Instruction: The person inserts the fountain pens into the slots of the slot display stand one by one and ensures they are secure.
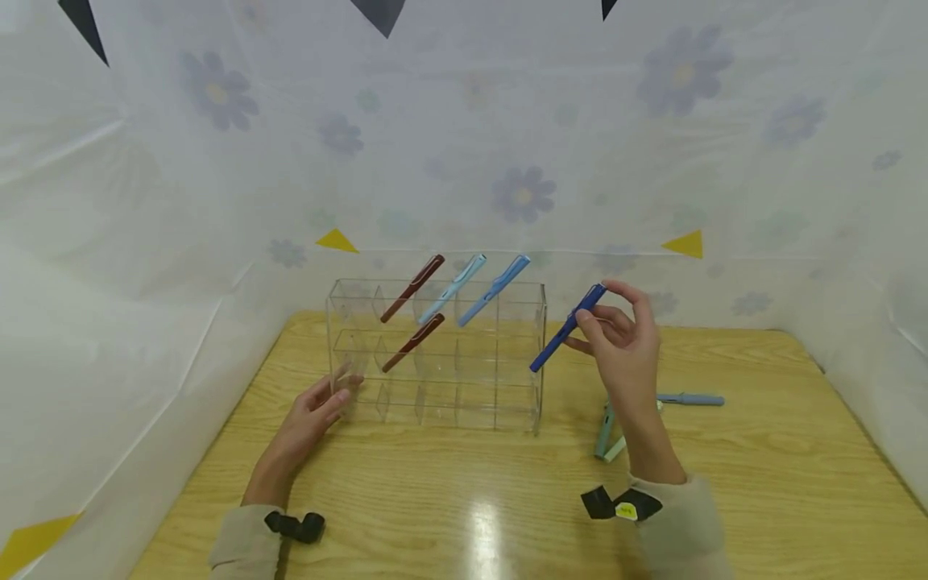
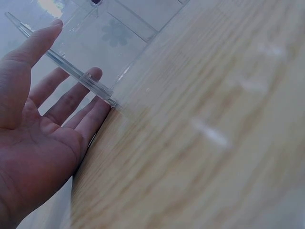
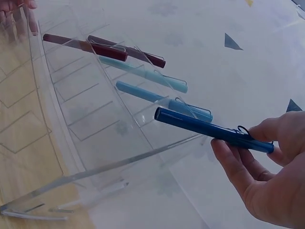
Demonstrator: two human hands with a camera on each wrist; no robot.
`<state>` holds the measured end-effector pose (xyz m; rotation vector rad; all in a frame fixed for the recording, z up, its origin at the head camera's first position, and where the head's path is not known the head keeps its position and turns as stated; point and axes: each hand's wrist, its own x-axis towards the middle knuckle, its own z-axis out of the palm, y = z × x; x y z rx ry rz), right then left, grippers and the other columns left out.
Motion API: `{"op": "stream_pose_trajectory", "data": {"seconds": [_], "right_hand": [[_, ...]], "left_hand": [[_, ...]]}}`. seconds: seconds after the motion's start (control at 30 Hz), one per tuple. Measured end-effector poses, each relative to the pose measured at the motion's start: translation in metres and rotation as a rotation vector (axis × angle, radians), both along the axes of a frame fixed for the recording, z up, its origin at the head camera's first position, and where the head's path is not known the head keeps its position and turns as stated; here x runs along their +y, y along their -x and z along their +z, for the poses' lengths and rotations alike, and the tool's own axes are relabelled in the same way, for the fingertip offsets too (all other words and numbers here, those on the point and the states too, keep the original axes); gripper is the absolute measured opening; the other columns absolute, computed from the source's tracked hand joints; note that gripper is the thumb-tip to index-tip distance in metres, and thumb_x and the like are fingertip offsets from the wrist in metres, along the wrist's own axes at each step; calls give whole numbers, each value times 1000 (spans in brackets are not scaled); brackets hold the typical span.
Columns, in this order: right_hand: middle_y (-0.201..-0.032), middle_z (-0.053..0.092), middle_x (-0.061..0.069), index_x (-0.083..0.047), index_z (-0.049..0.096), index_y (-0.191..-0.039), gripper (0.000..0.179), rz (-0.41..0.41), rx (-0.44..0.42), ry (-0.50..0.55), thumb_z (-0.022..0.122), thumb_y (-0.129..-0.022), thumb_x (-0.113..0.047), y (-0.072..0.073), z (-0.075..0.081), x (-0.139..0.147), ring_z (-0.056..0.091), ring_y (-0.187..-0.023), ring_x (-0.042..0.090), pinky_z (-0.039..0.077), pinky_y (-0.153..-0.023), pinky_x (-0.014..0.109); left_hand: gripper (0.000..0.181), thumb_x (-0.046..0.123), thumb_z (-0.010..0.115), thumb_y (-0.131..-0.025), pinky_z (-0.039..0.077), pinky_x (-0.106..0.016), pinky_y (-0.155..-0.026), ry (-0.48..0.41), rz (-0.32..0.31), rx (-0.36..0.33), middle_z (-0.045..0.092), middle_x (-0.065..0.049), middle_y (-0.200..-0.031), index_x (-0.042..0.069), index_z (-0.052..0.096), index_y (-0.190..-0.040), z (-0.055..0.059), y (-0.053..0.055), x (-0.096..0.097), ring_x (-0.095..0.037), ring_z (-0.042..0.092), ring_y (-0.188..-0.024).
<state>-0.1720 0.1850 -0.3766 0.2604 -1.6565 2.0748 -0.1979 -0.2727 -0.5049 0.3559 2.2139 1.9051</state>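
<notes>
In the head view, a clear acrylic pen rack (image 1: 435, 427) with rows of compartments stands on the table. My right hand (image 1: 627, 354) pinches a dark blue pen (image 1: 558, 342) by its clip end, tilted beside the rack's right end. In the right wrist view, that pen (image 3: 205, 129) appears in front of the rack. The left hand (image 1: 312, 415) rests at the rack's left end, its fingers loosely extended against the edge. Leaning in the upper row are a dark red pen (image 1: 413, 287), a pale cyan pen (image 1: 453, 288) and a light blue pen (image 1: 495, 290). A second dark red pen (image 1: 413, 342) sits one row lower.
Right of the rack, partly behind the right forearm, lie a grey-blue pen (image 1: 692, 399), a grey-green pen (image 1: 604, 433) and a pale green pen (image 1: 615, 449). A white flowered sheet (image 1: 435, 161) hangs behind the wooden table (image 1: 406, 507).
</notes>
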Motion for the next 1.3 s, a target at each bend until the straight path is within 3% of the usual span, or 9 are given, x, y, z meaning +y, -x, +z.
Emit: {"op": "stream_pose_trajectory", "data": {"seconds": [0.37,0.77,1.03,1.3], "right_hand": [[-104,65,25,7,55,-128,39,-23,78,27,72,-94,3,8,-5,-30,74,-84,28,60,-74,44],[-103,67,26,7,56,-121,33,-54,108,-39,73,-94,1,22,-2,-70,72,-85,42,60,-75,42],[-102,69,22,5,59,-117,27,-122,103,-144,74,-94,-1,29,-11,-89,75,-82,20,61,-74,35],[-100,73,18,4,61,-111,23,-134,40,-224,75,-94,-3,35,-21,-103,75,-83,31,61,-70,30]], "left_hand": [[59,30,51,-111,25,-58,-117,10,14,-24,47,-10,-157,24,28,-164,-1,1,-2,-28,30,-150],[57,24,48,-111,22,-66,-116,-10,-3,0,45,-16,-157,21,28,-165,-4,2,-3,-33,27,-151],[58,26,50,-111,24,-62,-116,-3,12,-4,46,-15,-157,18,28,-164,-2,2,-2,-32,29,-150],[58,26,49,-111,24,-64,-116,3,9,-1,46,-14,-157,21,28,-164,-1,0,-2,-33,28,-150]]}}
